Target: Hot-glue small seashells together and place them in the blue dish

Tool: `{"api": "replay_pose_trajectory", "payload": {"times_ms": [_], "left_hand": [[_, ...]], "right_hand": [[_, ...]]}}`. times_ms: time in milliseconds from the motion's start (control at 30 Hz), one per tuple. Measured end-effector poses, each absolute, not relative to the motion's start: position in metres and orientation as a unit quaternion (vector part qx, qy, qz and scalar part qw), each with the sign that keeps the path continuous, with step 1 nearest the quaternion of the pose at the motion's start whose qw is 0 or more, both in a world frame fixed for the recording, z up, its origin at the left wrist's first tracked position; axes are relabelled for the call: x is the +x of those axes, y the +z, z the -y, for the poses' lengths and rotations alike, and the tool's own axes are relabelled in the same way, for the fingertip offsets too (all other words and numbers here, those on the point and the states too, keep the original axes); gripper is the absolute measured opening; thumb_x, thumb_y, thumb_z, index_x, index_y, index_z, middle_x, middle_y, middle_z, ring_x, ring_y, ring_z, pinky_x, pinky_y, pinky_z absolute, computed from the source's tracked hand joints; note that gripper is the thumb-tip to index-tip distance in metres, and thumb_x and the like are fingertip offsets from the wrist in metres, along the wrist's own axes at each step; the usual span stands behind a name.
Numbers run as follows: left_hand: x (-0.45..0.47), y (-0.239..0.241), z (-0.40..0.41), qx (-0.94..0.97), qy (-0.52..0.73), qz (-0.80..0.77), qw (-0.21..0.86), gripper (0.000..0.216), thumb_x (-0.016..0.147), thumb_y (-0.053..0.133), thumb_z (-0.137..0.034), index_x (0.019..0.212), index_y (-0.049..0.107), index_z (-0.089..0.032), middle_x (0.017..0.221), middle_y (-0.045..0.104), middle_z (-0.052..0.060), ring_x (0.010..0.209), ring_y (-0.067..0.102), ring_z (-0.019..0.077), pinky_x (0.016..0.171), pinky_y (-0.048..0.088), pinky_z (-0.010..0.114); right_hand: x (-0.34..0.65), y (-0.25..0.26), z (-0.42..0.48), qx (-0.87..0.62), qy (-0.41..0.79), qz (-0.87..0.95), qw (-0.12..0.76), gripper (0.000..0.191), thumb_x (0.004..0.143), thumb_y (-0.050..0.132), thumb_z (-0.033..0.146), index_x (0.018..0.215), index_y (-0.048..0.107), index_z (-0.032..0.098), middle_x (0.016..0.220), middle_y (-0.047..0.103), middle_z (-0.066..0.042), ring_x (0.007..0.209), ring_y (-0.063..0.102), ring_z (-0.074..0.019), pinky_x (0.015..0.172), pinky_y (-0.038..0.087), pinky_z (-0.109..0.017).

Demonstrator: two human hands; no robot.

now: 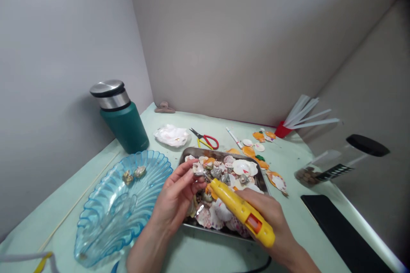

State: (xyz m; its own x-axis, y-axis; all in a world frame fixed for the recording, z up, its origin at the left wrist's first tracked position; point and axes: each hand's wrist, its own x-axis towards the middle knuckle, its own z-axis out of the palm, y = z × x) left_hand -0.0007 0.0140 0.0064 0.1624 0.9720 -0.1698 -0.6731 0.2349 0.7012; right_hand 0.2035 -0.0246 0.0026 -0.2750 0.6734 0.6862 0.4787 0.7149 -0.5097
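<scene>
My right hand point(269, 211) is wrapped round a yellow hot glue gun point(238, 204), its metal nozzle pointing up and left. The tip meets or nearly meets a small pale seashell point(199, 169) pinched in the fingers of my left hand point(174, 194). Both hands are over a metal tray point(188, 152) heaped with scallop shells and small spiral shells. Left of my left hand lies a blue shell-shaped plastic dish point(141, 204), with two small shells point(133, 174) in it. My fingers partly hide the pinched shell.
A green bottle point(124, 126) stands at the back left. Behind the tray are a white bundle point(173, 135), scissors point(208, 140), a pen point(234, 137) and orange shells point(248, 151). To the right are a red cup of glue sticks point(282, 129), a jar point(339, 162) and a black slab point(339, 226).
</scene>
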Motion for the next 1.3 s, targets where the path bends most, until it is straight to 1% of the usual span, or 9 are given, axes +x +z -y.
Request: {"api": "replay_pose_trajectory", "payload": {"times_ms": [133, 300, 467, 567, 633, 800, 1033, 1200, 1300], "left_hand": [[-0.0011, 0.0049, -0.0135, 0.244, 0.568, -0.309, 0.723, 0.029, 0.073, 0.074, -0.021, 0.101, 0.07, -0.015, 0.084, 0.068, 0.004, 0.07, 0.064, 0.0123, 0.067, 0.055, 0.024], [-0.0012, 0.003, -0.0138, 0.253, 0.565, -0.309, 0.722, 0.028, 0.071, 0.075, -0.019, 0.099, 0.071, -0.016, 0.095, 0.067, 0.004, 0.068, 0.061, 0.01, 0.065, 0.055, 0.023], [-0.0002, 0.0049, -0.0135, 0.259, 0.559, -0.305, 0.726, 0.028, 0.072, 0.074, -0.018, 0.1, 0.071, -0.016, 0.098, 0.068, 0.005, 0.075, 0.063, 0.0125, 0.068, 0.055, 0.024], [0.0008, 0.006, -0.0131, 0.269, 0.554, -0.305, 0.727, 0.03, 0.071, 0.074, -0.018, 0.101, 0.072, -0.016, 0.099, 0.068, 0.006, 0.079, 0.063, 0.0145, 0.07, 0.055, 0.026], [0.0013, 0.0062, -0.0127, 0.275, 0.552, -0.307, 0.725, 0.03, 0.07, 0.074, -0.018, 0.101, 0.072, -0.017, 0.098, 0.069, 0.006, 0.079, 0.064, 0.0154, 0.071, 0.054, 0.026], [0.0017, 0.0065, -0.0117, 0.284, 0.549, -0.306, 0.724, 0.029, 0.072, 0.073, -0.018, 0.1, 0.072, -0.018, 0.098, 0.069, 0.005, 0.08, 0.064, 0.0149, 0.072, 0.053, 0.026], [0.0029, 0.0082, -0.0113, 0.284, 0.545, -0.302, 0.729, 0.03, 0.069, 0.075, -0.017, 0.099, 0.072, -0.017, 0.101, 0.069, 0.007, 0.076, 0.065, 0.0149, 0.071, 0.054, 0.027], [0.0026, 0.0069, -0.0107, 0.281, 0.545, -0.309, 0.727, 0.029, 0.068, 0.075, -0.016, 0.097, 0.072, -0.017, 0.099, 0.068, 0.006, 0.076, 0.064, 0.0152, 0.072, 0.054, 0.028], [0.0025, 0.0062, -0.0107, 0.283, 0.543, -0.312, 0.727, 0.03, 0.068, 0.075, -0.016, 0.097, 0.072, -0.017, 0.101, 0.067, 0.007, 0.077, 0.064, 0.0155, 0.073, 0.054, 0.028]], "right_hand": [[0.2027, 0.0038, 0.0241, -0.375, 0.108, 0.789, 0.474, 0.033, 0.091, 0.051, 0.048, 0.097, 0.065, 0.018, 0.07, 0.072, -0.006, 0.056, 0.066, -0.0181, 0.05, 0.049, -0.025], [0.2026, 0.0045, 0.0236, -0.366, 0.098, 0.794, 0.475, 0.031, 0.091, 0.052, 0.046, 0.098, 0.063, 0.018, 0.071, 0.072, -0.006, 0.057, 0.067, -0.0176, 0.051, 0.049, -0.024], [0.2024, 0.005, 0.0243, -0.374, 0.091, 0.797, 0.466, 0.033, 0.092, 0.05, 0.047, 0.096, 0.064, 0.018, 0.069, 0.071, -0.006, 0.054, 0.066, -0.0176, 0.049, 0.048, -0.025], [0.202, 0.0053, 0.0244, -0.373, 0.097, 0.796, 0.466, 0.035, 0.092, 0.049, 0.049, 0.095, 0.065, 0.017, 0.067, 0.071, -0.006, 0.052, 0.064, -0.0171, 0.048, 0.047, -0.025], [0.2016, 0.0056, 0.0244, -0.375, 0.098, 0.794, 0.469, 0.034, 0.091, 0.05, 0.047, 0.095, 0.066, 0.018, 0.066, 0.07, -0.005, 0.052, 0.063, -0.0171, 0.048, 0.047, -0.025], [0.2015, 0.0049, 0.0243, -0.373, 0.096, 0.795, 0.47, 0.032, 0.091, 0.051, 0.046, 0.095, 0.065, 0.018, 0.066, 0.07, -0.005, 0.052, 0.062, -0.0169, 0.047, 0.046, -0.025], [0.2019, 0.003, 0.0254, -0.377, 0.108, 0.791, 0.469, 0.031, 0.09, 0.053, 0.045, 0.093, 0.066, 0.017, 0.065, 0.069, -0.005, 0.051, 0.062, -0.017, 0.048, 0.046, -0.025], [0.2031, 0.002, 0.026, -0.384, 0.122, 0.787, 0.467, 0.031, 0.09, 0.053, 0.045, 0.098, 0.065, 0.018, 0.073, 0.072, -0.006, 0.058, 0.066, -0.0183, 0.052, 0.049, -0.025], [0.2034, 0.0021, 0.0257, -0.394, 0.127, 0.785, 0.461, 0.03, 0.091, 0.052, 0.044, 0.097, 0.066, 0.018, 0.075, 0.073, -0.007, 0.06, 0.067, -0.0189, 0.052, 0.05, -0.025]]}}
